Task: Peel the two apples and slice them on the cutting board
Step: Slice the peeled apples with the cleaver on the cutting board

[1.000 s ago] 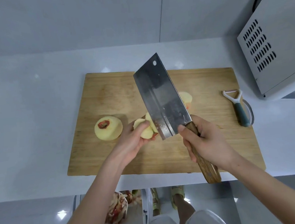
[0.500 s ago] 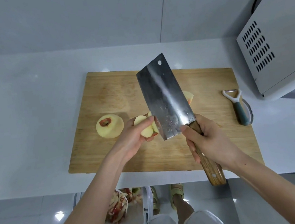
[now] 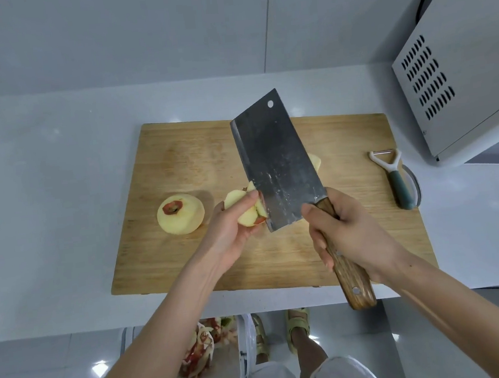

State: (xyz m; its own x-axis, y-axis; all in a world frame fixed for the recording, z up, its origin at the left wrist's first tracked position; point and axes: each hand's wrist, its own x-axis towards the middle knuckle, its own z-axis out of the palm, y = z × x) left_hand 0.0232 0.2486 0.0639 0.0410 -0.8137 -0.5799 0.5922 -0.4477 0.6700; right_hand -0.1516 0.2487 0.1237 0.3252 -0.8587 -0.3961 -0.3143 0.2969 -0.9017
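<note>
A wooden cutting board (image 3: 178, 152) lies on the white counter. My left hand (image 3: 230, 229) holds a peeled apple piece (image 3: 245, 211) above the board, fingers curled round it. My right hand (image 3: 345, 234) grips the wooden handle of a cleaver (image 3: 276, 162), whose wide blade is raised and tilted, its lower edge against the held piece. A whole peeled apple (image 3: 181, 214), red at the stem end, sits on the board to the left. Another apple piece (image 3: 316, 162) peeks out behind the blade.
A white and teal peeler (image 3: 393, 177) lies at the board's right edge on the counter. A white appliance (image 3: 459, 80) with vent slots stands at the back right. Below the counter edge a bin (image 3: 208, 352) holds apple peels. My feet show on the floor.
The cleaver and my right hand have shifted slightly to the right. My left hand has turned the apple piece a little against the blade's lower edge.
</note>
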